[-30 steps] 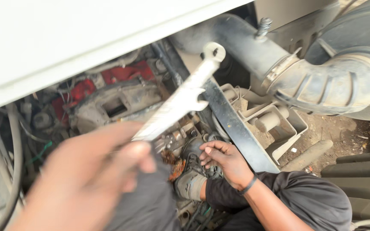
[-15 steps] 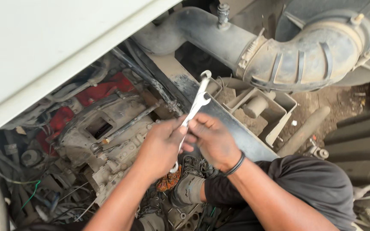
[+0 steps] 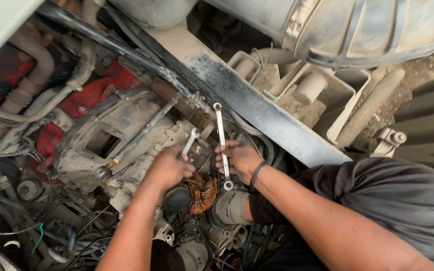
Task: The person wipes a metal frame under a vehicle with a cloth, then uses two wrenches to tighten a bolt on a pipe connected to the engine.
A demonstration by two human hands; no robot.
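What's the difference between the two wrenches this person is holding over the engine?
The wrench in the right hand shows far more of its length than the wrench in the left hand, which juts out only as a short stub. The right-hand one shows ring ends at top and bottom; the left-hand one shows an open-jaw end. The right-hand one stands nearly upright in the picture; the left-hand one leans to the right. Both are bare silver metal.
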